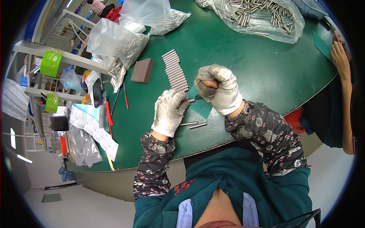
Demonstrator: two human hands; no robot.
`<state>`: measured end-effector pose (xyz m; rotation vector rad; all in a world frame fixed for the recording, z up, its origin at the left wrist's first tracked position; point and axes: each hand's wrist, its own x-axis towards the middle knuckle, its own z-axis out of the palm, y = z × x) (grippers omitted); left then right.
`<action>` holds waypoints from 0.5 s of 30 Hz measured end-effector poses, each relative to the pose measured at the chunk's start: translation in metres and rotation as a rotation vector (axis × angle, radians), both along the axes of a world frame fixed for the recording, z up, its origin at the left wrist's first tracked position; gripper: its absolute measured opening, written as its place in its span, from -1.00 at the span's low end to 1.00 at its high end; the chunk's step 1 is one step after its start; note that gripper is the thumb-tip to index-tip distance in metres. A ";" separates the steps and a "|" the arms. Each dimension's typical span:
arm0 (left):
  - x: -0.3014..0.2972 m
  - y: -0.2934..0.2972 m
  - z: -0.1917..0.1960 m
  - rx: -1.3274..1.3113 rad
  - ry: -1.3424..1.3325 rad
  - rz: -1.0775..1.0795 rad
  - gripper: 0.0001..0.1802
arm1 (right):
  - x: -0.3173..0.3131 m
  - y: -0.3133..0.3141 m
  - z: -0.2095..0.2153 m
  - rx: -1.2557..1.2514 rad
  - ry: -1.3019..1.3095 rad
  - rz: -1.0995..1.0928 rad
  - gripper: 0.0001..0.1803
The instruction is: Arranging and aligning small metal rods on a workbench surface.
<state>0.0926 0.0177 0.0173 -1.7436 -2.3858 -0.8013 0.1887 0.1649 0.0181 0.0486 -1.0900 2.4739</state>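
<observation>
My left hand (168, 112), in a whitish work glove, is closed on a short metal pin (191, 100) whose end sticks out toward the right. My right hand (221, 89), gloved with bare fingertips showing, is curled shut just right of that pin. A small dark tip (198, 97) shows at its lower left; the rest of what it holds is hidden. Beyond my left hand lies a slanting row of several metal pins (175, 70), side by side. Two loose pins, one of them this pin (197, 125), lie nearer me. Beneath the hands is a small green sheet (202, 108).
A brown block (142, 70) lies left of the row on the green table (266, 76). Bags of pins (118, 41) stand far left; an open bag (262, 17) lies far right. Papers (93, 129) and a red-handled tool (109, 114) are at left. Another person's hand (341, 57) rests at the right edge.
</observation>
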 end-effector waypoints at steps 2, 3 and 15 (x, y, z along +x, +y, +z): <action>0.000 0.000 0.000 0.004 -0.003 -0.002 -0.74 | -0.001 0.000 -0.001 -0.006 0.008 0.010 -0.48; 0.000 0.000 0.000 0.007 -0.006 -0.004 -0.74 | -0.001 0.000 -0.002 -0.014 0.017 0.021 -0.48; 0.001 0.001 0.002 0.005 -0.025 -0.016 -0.76 | 0.002 -0.002 0.001 -0.033 0.001 -0.026 -0.50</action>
